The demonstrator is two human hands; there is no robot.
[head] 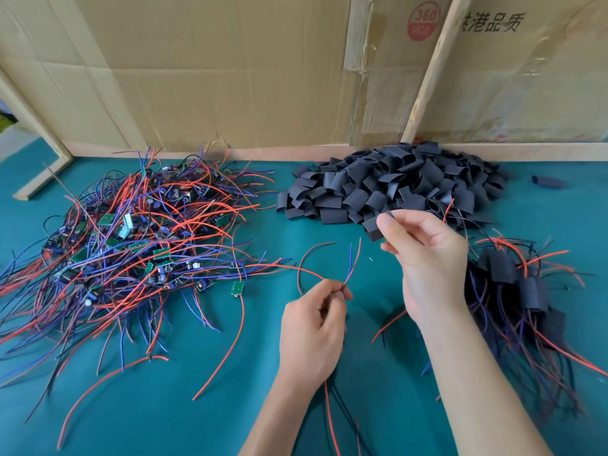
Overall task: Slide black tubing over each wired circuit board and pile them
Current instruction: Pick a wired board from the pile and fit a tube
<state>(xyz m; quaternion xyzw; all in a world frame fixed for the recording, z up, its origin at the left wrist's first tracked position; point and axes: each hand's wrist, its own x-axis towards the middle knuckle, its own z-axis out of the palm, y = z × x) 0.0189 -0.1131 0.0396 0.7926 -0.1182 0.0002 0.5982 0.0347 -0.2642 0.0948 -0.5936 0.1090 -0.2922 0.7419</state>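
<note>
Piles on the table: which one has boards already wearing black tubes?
The small pile on the right, beside the right hand. Its boards wear black sleeves; the left heap shows bare green boards.

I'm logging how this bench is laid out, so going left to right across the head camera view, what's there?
Tangled pile of bare green circuit boards with red and blue wires → left hand pinching wire ends → right hand holding one black tubing piece → heap of finished boards sleeved in black tubing.

A teal tabletop [184, 406] lies before flattened cardboard sheets [214, 77] braced by pale wooden strips [427, 74].
</note>
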